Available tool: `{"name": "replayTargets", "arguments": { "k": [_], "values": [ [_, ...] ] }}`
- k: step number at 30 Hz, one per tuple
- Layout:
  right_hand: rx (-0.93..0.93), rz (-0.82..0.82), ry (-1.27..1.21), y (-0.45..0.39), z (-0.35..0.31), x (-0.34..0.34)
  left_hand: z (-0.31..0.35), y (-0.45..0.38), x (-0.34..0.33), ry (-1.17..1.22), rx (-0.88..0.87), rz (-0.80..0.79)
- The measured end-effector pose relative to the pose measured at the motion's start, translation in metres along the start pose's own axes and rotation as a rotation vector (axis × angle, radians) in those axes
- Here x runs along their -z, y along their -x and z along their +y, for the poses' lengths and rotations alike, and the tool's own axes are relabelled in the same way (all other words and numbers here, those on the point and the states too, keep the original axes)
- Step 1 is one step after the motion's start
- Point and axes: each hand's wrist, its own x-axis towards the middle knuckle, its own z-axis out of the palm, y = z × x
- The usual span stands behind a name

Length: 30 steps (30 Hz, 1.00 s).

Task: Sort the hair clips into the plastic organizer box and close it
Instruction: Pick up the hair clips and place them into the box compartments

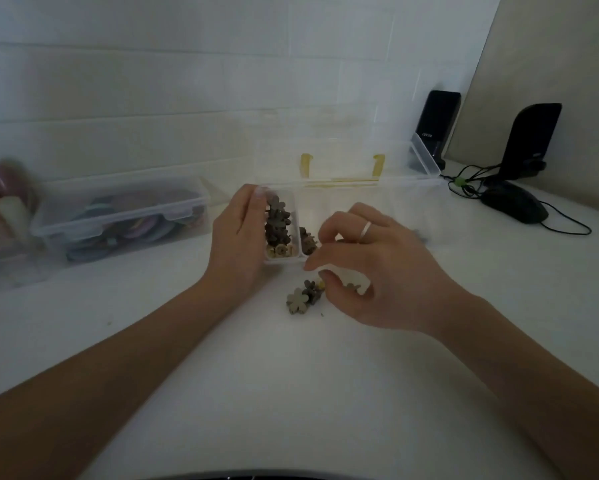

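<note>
A clear plastic organizer box [409, 188] stands open on the white table, its lid [339, 157] tilted up at the back. Its leftmost compartment holds several brown flower-shaped hair clips [278, 221]; the one beside it holds a few more [306, 241]. My left hand [237, 237] rests against the box's left end, fingers along its wall. My right hand [370, 268] hovers in front of the box, thumb and forefinger curled over a small pile of loose flower clips [303, 297] on the table. Whether the fingers pinch a clip is hidden.
A second clear box [118, 216] with colourful round items sits to the left, lid on. Blurred items lie at the far left [4, 206]. Two black speakers [438, 123] [530, 140], a black mouse [514, 206] and cables stand at the back right.
</note>
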Motion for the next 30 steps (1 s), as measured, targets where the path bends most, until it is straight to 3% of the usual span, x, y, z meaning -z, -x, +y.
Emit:
{"name": "replayTargets", "arguments": {
  "k": [4, 6, 12, 19, 30],
  "values": [
    [0.033, -0.208, 0.152, 0.003, 0.004, -0.007, 0.0, 0.0, 0.0, 0.003, 0.017, 0.002],
    [0.031, -0.225, 0.173, 0.006, 0.006, -0.013, 0.0, -0.001, 0.0, -0.007, 0.018, -0.001],
    [-0.116, -0.091, -0.077, 0.0, 0.004, -0.01, 0.001, 0.0, -0.001, 0.006, 0.027, 0.009],
    [-0.413, 0.007, -0.559, -0.001, -0.003, -0.012, 0.002, 0.0, -0.001, -0.019, 0.019, 0.003],
    [-0.38, 0.098, -0.417, -0.002, -0.005, -0.022, -0.002, -0.002, 0.0, -0.048, -0.001, 0.014]
  ]
}}
